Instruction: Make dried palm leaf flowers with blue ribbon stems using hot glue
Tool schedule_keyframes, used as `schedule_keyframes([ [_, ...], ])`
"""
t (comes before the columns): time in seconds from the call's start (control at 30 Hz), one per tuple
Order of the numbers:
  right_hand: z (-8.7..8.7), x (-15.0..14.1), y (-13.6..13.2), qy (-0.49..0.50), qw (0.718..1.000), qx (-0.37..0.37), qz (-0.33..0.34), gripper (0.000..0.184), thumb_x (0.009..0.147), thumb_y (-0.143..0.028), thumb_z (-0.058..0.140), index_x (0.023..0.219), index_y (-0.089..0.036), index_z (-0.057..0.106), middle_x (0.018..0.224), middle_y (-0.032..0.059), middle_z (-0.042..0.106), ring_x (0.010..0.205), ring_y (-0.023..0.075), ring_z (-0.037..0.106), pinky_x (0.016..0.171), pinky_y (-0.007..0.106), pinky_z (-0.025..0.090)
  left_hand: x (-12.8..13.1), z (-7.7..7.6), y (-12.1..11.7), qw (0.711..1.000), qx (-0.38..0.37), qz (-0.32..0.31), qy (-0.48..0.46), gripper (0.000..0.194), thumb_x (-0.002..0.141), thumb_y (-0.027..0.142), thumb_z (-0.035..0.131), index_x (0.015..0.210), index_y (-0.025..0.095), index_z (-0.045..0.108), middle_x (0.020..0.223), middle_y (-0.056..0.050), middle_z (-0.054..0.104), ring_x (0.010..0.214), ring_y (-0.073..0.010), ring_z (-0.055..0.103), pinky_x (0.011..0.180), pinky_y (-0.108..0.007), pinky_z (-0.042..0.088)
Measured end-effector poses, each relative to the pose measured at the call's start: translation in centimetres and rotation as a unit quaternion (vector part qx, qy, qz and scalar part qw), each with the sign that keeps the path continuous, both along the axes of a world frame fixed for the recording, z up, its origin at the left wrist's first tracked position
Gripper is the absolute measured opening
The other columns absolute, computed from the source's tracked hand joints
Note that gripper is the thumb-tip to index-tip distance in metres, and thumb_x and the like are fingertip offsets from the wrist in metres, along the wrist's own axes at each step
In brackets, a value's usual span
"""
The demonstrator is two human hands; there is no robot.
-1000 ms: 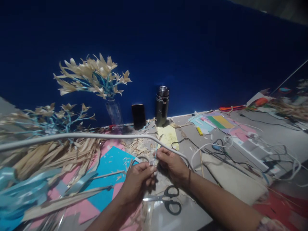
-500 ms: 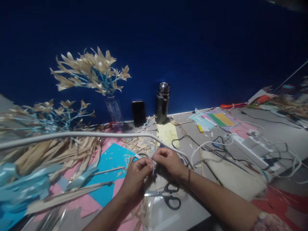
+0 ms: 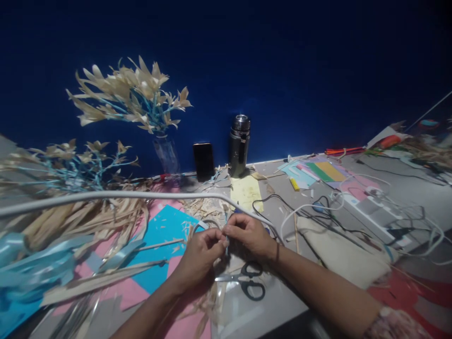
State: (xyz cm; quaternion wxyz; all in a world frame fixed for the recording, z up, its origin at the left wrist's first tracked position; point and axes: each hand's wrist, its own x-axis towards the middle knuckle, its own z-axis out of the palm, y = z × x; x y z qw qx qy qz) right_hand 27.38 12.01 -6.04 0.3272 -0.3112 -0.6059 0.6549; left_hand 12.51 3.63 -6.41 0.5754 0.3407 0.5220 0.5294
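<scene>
Both hands meet above the middle of the table, fingertips nearly touching. Thumb and fingers of my left hand (image 3: pixel 203 256) pinch a thin light-blue stem (image 3: pixel 227 246). My right hand (image 3: pixel 249 235) pinches the same stem just above, its fingertips hiding most of it. A short bit of the stem shows above the fingers and another below. Black-handled scissors (image 3: pixel 252 282) lie on the table under the right wrist, blades pointing left. Dry husk scraps (image 3: pixel 203 207) are scattered behind the hands.
A white cable (image 3: pixel 141 195) crosses in front of the view. Behind it stand a vase (image 3: pixel 167 157) of husk flowers, a phone (image 3: pixel 204 162) and a flask (image 3: pixel 239 148). Left lie blue ribbon (image 3: pixel 45 263) and husk strips (image 3: pixel 77 221); right, a power strip (image 3: pixel 374 219) with tangled wires.
The view has shifted slightly. Both hands keep their pinch on the stem, with only small finger movements; the scissors lie where they were.
</scene>
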Motion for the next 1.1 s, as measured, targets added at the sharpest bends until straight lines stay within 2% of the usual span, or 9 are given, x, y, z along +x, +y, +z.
schedule_keyframes([
  [0.2,-0.5,0.3,0.1,0.007,1.0,-0.02,0.002,0.034,0.075,-0.047,0.079,0.07,-0.016,0.067,0.063,-0.0016,0.056,0.06,0.0116,0.045,0.056,0.023,0.035,-0.1,0.7,0.0,0.999,-0.014,-0.039,-0.025,0.017,0.071,0.027,0.08,0.062,0.016,0.07,0.059,-0.003,0.061,0.054,-0.0137,0.053,0.055,-0.027,0.041],
  [0.33,-0.1,0.2,0.0,0.0,1.0,-0.005,0.007,0.031,0.075,-0.043,0.078,0.067,-0.016,0.065,0.062,-0.0029,0.053,0.059,0.0109,0.043,0.056,0.023,0.033,-0.3,0.9,0.0,0.998,-0.007,-0.045,-0.036,0.018,0.07,0.029,0.081,0.062,0.017,0.07,0.058,-0.002,0.06,0.054,-0.0141,0.053,0.055,-0.028,0.041],
  [0.47,0.4,0.2,-0.1,-0.016,1.0,0.009,0.001,0.027,0.074,-0.039,0.076,0.065,-0.016,0.065,0.061,-0.0031,0.054,0.06,0.011,0.045,0.057,0.024,0.033,-0.3,0.4,-0.1,0.999,-0.004,-0.036,-0.012,0.017,0.069,0.024,0.082,0.059,0.018,0.069,0.057,-0.001,0.058,0.054,-0.0123,0.049,0.053,-0.026,0.039],
  [0.73,-0.7,0.2,0.1,0.019,0.998,-0.057,0.012,0.031,0.071,-0.041,0.083,0.066,-0.015,0.066,0.061,-0.003,0.056,0.057,0.0097,0.047,0.054,0.022,0.035,0.4,-0.4,-0.3,0.992,-0.028,-0.039,-0.115,0.018,0.071,0.021,0.079,0.061,0.017,0.065,0.054,0.0,0.057,0.049,-0.0111,0.05,0.052,-0.025,0.038],
  [0.8,-0.9,0.1,0.1,0.048,0.994,-0.096,0.008,0.035,0.068,-0.043,0.086,0.068,-0.015,0.065,0.061,-0.003,0.057,0.054,0.0092,0.048,0.052,0.021,0.037,0.5,-0.3,-0.2,0.99,-0.029,-0.046,-0.133,0.014,0.073,0.021,0.078,0.065,0.015,0.068,0.059,-0.003,0.063,0.052,-0.0124,0.055,0.055,-0.026,0.041],
  [0.87,-0.8,-0.1,0.1,0.075,0.987,-0.14,-0.008,0.038,0.066,-0.046,0.087,0.07,-0.016,0.064,0.06,-0.0035,0.057,0.05,0.0093,0.049,0.048,0.022,0.039,0.5,0.0,0.0,0.986,-0.035,-0.046,-0.157,0.011,0.075,0.022,0.078,0.078,0.013,0.073,0.07,-0.007,0.069,0.06,-0.0154,0.061,0.061,-0.028,0.046],
  [0.93,-0.5,-0.2,0.1,0.09,0.981,-0.169,-0.025,0.041,0.066,-0.049,0.088,0.07,-0.017,0.062,0.056,-0.0053,0.054,0.046,0.009,0.048,0.045,0.022,0.041,0.4,0.3,0.1,0.984,-0.034,-0.029,-0.174,0.018,0.077,0.024,0.076,0.091,0.013,0.074,0.079,-0.01,0.072,0.068,-0.0193,0.066,0.067,-0.031,0.05],
  [1.03,-0.2,-0.4,0.1,0.106,0.978,-0.178,-0.021,0.044,0.065,-0.05,0.089,0.069,-0.017,0.061,0.052,-0.0074,0.048,0.044,0.0084,0.046,0.044,0.022,0.042,0.3,0.6,0.1,0.984,-0.023,-0.021,-0.175,0.022,0.083,0.03,0.073,0.095,0.012,0.073,0.083,-0.012,0.072,0.075,-0.0234,0.068,0.072,-0.035,0.053],
  [1.1,-0.1,-0.4,0.1,0.113,0.976,-0.184,0.002,0.046,0.063,-0.053,0.089,0.07,-0.017,0.061,0.052,-0.0064,0.051,0.044,0.0092,0.047,0.044,0.022,0.042,0.3,0.6,0.1,0.982,-0.024,-0.038,-0.183,0.024,0.085,0.033,0.072,0.096,0.011,0.073,0.088,-0.014,0.073,0.076,-0.0234,0.068,0.072,-0.035,0.053],
])
